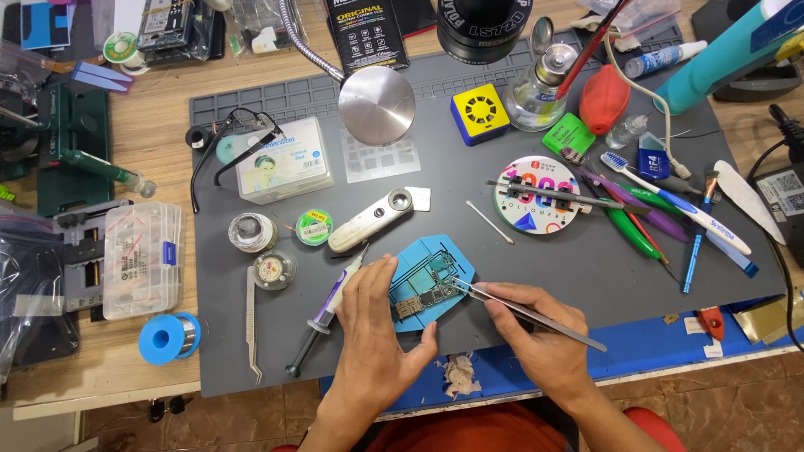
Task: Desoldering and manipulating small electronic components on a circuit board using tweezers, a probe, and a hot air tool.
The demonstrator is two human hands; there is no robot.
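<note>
Gripping tweezers (528, 312) — tips pointing upper-left onto circuit board (429, 289) — right hand (540, 335).

- Wooden desk (159, 125), pale brown, seen from above, bare planks visible at the left and the top right.
- Large grey work mat (586, 268) over most of the desk, small moulded compartments along its far edge.
- Blue sheet (645, 347) under the mat's near edge, at the front of the desk.
- Reddish-brown tiled floor (737, 410) below the front edge, pale grout lines between the tiles.
- Red seat (653, 427), partly visible at the bottom.
- Flexible metal lamp neck (306, 42) from the top, ending in a round metal disc (376, 105).
- Bright, even light, soft shadows only.
</note>
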